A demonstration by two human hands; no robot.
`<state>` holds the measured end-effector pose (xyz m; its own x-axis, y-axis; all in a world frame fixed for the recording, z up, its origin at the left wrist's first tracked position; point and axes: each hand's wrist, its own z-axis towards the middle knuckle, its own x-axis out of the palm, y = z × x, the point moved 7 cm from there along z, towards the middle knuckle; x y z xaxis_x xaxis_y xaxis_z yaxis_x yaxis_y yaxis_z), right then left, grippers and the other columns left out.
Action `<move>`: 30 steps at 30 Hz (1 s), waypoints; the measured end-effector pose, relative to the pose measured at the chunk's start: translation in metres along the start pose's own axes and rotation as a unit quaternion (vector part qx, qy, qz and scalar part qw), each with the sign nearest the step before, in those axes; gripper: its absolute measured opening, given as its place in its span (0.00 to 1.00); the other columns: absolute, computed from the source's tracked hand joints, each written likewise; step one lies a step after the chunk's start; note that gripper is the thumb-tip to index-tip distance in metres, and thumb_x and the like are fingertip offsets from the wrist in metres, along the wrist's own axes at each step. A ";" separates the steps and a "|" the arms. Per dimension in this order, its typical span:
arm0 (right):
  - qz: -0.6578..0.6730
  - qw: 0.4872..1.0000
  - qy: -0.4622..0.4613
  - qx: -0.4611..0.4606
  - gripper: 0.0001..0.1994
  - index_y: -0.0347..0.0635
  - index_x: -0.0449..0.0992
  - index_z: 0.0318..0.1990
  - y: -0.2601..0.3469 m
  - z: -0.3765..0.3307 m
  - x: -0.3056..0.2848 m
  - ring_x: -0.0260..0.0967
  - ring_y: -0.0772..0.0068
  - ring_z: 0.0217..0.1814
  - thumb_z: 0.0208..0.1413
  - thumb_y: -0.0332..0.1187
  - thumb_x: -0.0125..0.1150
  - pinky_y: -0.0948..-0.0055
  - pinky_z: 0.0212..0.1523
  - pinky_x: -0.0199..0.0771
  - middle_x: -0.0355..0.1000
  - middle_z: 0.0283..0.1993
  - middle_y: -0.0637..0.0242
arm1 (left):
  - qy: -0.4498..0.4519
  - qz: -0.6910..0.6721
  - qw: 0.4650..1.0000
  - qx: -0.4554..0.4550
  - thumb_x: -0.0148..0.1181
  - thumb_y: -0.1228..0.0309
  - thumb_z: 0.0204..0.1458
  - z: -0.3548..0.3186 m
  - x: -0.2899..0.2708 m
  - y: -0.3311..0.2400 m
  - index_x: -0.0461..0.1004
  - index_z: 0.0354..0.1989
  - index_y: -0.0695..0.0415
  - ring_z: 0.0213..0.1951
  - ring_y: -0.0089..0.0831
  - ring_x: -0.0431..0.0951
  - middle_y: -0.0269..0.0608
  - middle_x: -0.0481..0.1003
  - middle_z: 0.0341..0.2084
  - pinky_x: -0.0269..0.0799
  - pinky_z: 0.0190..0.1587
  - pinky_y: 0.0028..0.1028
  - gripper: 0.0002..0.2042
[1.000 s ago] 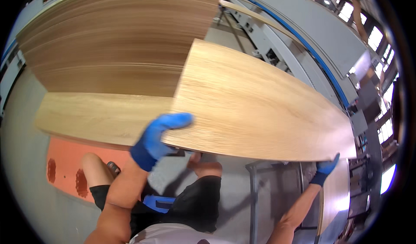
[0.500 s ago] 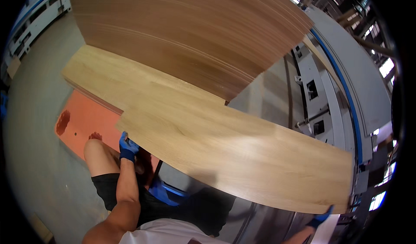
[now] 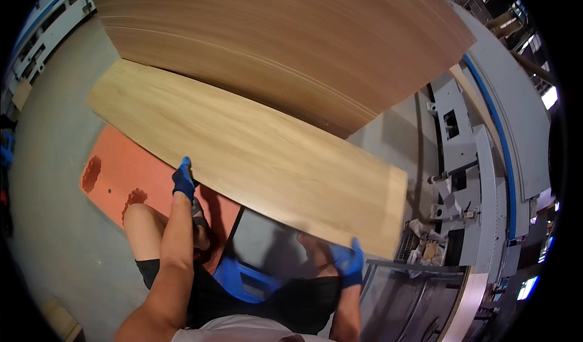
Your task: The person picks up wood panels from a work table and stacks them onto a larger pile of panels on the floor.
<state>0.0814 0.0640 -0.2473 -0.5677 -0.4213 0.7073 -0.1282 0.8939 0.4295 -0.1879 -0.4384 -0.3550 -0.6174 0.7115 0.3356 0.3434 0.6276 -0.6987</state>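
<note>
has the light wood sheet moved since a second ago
Yes. The light wood sheet has swung left, now lying alongside the big stack of sheets, away from the grey machine.

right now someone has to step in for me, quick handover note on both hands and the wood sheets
Left hand: blue glove, gripping the near long edge of the light wood sheet.
Right hand: blue glove, holding the same sheet at its near right corner.
The sheet is held up off the floor, spanning both hands, tilted across the body.
Beyond it lies the big stack of darker sheets. An orange board lies on the floor under the left side; grey machinery stands to the right.
Done: one sheet is in hand, apart from the stack.
Left: it is not yet set down anywhere.
</note>
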 end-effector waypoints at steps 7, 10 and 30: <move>-0.754 0.516 -0.190 -0.359 0.19 0.33 0.70 0.39 0.040 0.057 0.034 0.68 0.67 0.31 0.48 0.41 0.54 0.74 0.33 0.67 0.71 0.32 0.62 | -0.134 0.318 0.937 -0.057 0.51 0.43 0.41 0.002 -0.001 0.026 0.70 0.21 0.63 0.23 0.30 0.69 0.45 0.70 0.19 0.62 0.22 0.37 0.28; -0.697 0.624 -0.276 -0.219 0.19 0.37 0.70 0.42 0.063 0.107 -0.031 0.67 0.71 0.36 0.46 0.42 0.56 0.75 0.36 0.65 0.70 0.36 0.65 | -0.211 0.371 0.904 0.011 0.42 0.37 0.43 0.047 -0.013 0.030 0.70 0.31 0.75 0.33 0.45 0.72 0.60 0.73 0.25 0.64 0.35 0.35 0.40; -0.697 0.679 -0.191 -0.130 0.26 0.32 0.72 0.36 -0.045 0.138 0.091 0.66 0.57 0.38 0.49 0.52 0.50 0.67 0.42 0.61 0.70 0.34 0.50 | -0.171 0.320 0.931 -0.041 0.45 0.39 0.42 0.084 -0.045 -0.047 0.61 0.14 0.49 0.17 0.31 0.60 0.32 0.58 0.09 0.62 0.30 0.42 0.24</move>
<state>-0.0771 0.0068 -0.2797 -0.2175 -0.7163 -0.6630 -0.6378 -0.4099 0.6521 -0.2358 -0.5260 -0.3906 -0.4525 0.8145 -0.3632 0.7629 0.1426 -0.6307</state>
